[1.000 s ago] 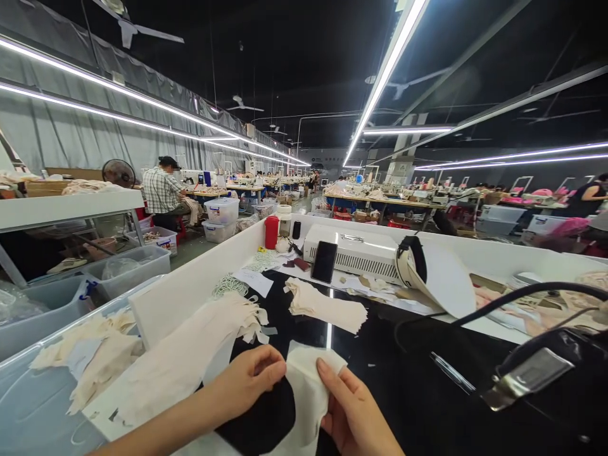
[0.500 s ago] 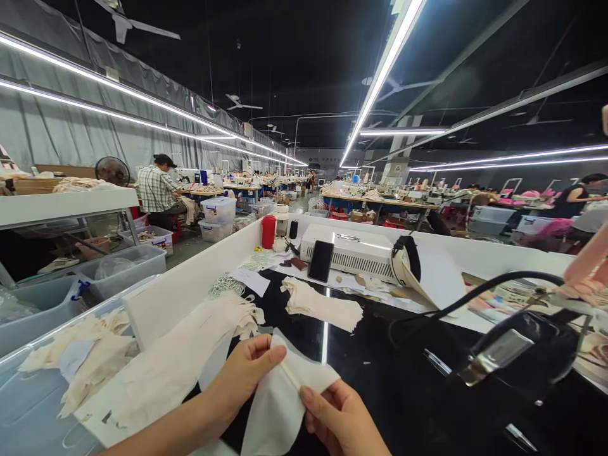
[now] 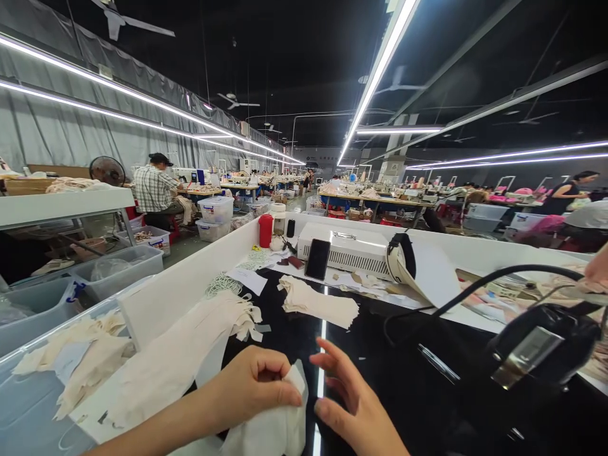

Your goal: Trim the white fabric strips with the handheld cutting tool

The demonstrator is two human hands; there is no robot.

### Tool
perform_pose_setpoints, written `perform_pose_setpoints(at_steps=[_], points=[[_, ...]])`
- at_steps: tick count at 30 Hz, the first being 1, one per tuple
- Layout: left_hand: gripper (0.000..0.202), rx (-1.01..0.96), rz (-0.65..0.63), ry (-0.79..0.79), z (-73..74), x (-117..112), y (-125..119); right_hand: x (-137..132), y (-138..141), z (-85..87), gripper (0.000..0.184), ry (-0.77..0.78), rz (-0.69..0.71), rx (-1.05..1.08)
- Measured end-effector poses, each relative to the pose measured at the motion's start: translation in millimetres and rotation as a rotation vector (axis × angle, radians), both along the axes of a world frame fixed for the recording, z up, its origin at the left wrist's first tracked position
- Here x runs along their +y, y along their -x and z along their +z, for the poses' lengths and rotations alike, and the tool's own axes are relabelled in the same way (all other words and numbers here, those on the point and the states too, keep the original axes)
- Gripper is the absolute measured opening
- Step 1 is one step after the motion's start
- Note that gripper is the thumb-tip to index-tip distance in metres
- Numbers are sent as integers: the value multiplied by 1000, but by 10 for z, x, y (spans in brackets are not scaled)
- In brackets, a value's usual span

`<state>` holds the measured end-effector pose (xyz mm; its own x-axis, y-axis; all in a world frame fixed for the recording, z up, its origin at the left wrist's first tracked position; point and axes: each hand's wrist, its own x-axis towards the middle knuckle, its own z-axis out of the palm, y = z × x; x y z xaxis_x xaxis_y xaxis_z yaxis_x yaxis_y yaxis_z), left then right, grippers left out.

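Observation:
My left hand [image 3: 251, 387] is closed on a white fabric piece [image 3: 278, 430], pinching its upper edge near the bottom of the view. Just to its right, my right hand [image 3: 354, 405] is open with the fingers apart, close to the fabric but holding nothing. Both hands hover over the glossy black worktop [image 3: 380, 354]. A stack of cream fabric pieces [image 3: 185, 354] lies left of my left hand, and a smaller cream stack [image 3: 318, 304] lies farther back.
A white machine [image 3: 356, 253] with a phone [image 3: 317, 259] leaning on it stands at the back, beside a red bottle [image 3: 265, 230]. A black tool on a cable [image 3: 536, 348] sits right. Clear bins [image 3: 42, 380] with scraps are left. Other people work at distant tables.
My right hand has let go of the white fabric and opened. My left hand has gathered the piece lower and nearer to me. The view has shifted slightly right.

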<state>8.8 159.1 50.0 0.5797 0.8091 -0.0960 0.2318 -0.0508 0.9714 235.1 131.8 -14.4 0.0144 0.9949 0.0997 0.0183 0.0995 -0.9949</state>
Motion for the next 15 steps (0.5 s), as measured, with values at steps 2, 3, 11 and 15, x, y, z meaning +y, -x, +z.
perform_pose_setpoints(at_steps=[2, 3, 11, 15], points=[[36, 19, -33, 0, 34, -11, -23, -50, 83, 83, 88, 49, 240, -26], [35, 34, -38, -9, 50, -10, -30, -73, 129, 123, 79, 103, 344, -40], [38, 111, -105, 51, 48, 26, 98, -132, 248, 165, 60, 255, 552, 10], [38, 123, -131, 44, 61, -4, 180, -132, 187, 166, 71, 220, 523, -64]])
